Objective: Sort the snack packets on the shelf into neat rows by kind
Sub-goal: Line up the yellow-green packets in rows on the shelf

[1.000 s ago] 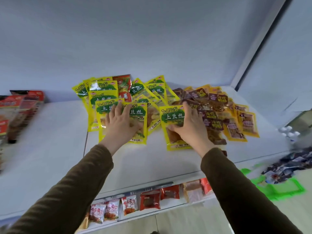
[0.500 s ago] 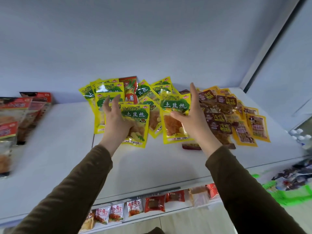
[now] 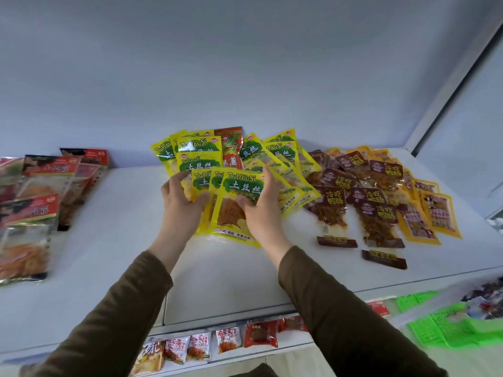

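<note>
Head view: both hands, left hand (image 3: 181, 206) and right hand (image 3: 261, 205), are gripping upright yellow packets (image 3: 236, 202) between them, mid-shelf (image 3: 109, 240).

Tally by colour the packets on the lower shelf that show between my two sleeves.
White-and-red packets: 3
Red packets: 2, the right one partly behind the sleeve
Tan packet: 1
Total: 6

A pale bluish wall (image 3: 245, 63) rises behind the white shelf (image 3: 223, 281), evenly lit.
</note>
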